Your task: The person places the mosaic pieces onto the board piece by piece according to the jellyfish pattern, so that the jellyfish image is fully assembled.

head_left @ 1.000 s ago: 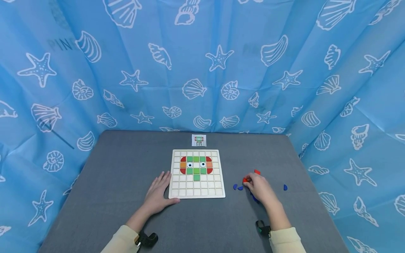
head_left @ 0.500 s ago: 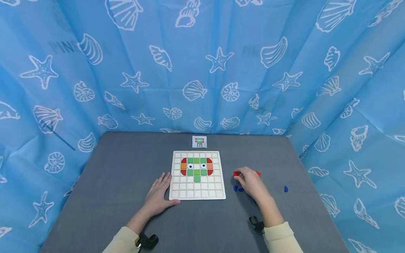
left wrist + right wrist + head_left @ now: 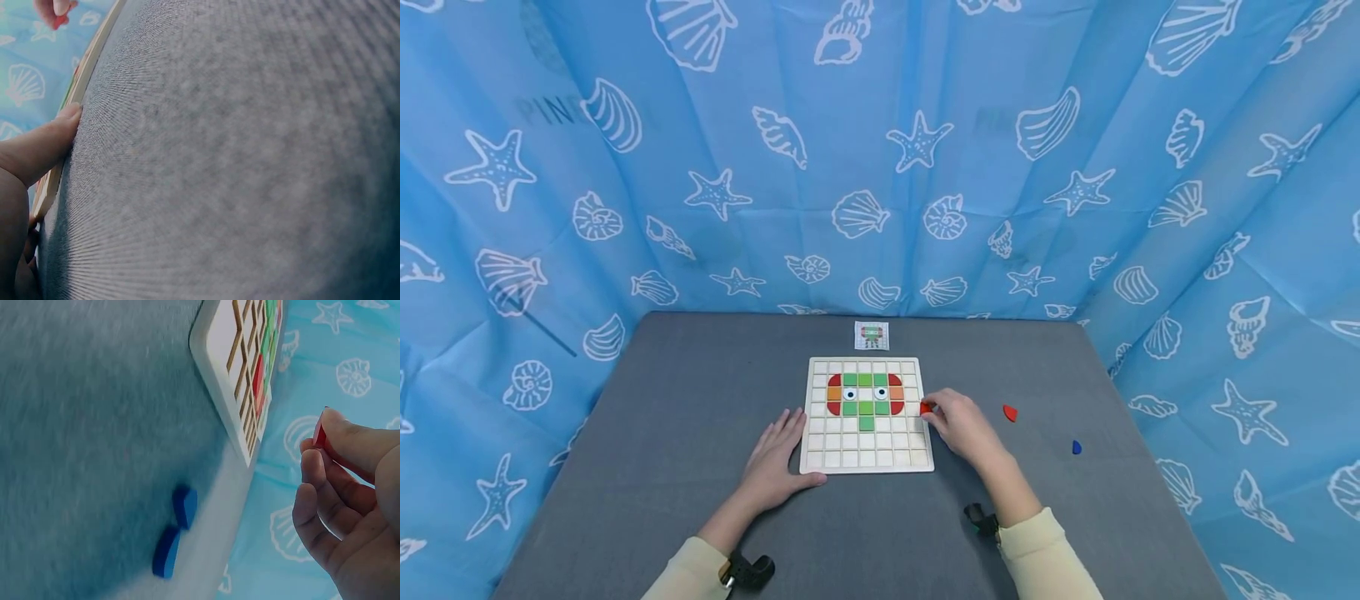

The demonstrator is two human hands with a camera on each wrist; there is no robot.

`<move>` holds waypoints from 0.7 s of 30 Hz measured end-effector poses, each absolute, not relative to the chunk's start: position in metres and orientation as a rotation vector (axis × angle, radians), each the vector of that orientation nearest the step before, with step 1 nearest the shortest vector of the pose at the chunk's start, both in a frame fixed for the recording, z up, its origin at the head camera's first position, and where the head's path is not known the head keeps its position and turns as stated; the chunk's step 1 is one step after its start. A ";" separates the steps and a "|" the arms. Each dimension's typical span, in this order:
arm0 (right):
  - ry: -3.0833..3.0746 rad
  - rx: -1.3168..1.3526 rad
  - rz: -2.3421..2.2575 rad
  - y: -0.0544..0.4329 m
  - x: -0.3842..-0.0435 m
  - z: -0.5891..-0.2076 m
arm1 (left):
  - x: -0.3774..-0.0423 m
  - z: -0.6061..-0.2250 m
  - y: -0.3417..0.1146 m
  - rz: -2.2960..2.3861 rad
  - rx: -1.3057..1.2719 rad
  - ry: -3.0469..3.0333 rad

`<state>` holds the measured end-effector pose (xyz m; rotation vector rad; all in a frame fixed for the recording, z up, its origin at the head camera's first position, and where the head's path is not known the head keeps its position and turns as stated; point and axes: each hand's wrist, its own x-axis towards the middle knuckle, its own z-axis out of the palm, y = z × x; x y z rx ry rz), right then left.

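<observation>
My left hand [image 3: 775,460] rests spread at the near left corner of a white gridded board [image 3: 867,458]. Its fingers touch the left side and its thumb [image 3: 53,140] touches the front edge. On the board, green, orange and red pieces with two eye tiles form a pattern, and a green square [image 3: 867,423] sits below it. My right hand [image 3: 964,425] pinches a small red piece [image 3: 319,432] between thumb and index finger, held above the board's right edge. The piece's full shape is partly covered by the fingers.
A small picture card [image 3: 872,335] lies behind the board. To the right lie a red piece [image 3: 1011,412] and a blue piece [image 3: 1077,447]. Two more blue pieces, one of them a blue half-round [image 3: 166,552], show in the right wrist view. A shell-patterned curtain [image 3: 880,167] hangs behind the table.
The right hand has moved left from the loose pieces to the board's right edge, carrying the red piece. Another red piece stays behind on the table. The left hand has stayed put.
</observation>
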<state>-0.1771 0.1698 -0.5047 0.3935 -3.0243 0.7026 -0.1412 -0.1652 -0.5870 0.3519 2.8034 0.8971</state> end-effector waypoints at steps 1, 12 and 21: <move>-3.024 0.406 0.706 0.168 -0.178 -0.505 | -0.141 -0.587 -0.165 0.895 0.352 2.803; -3.046 0.490 0.752 0.148 -0.181 -0.507 | -0.141 -0.586 -0.166 0.900 0.364 2.800; -3.037 0.593 0.724 0.136 -0.186 -0.508 | -0.142 -0.586 -0.166 0.894 0.360 2.808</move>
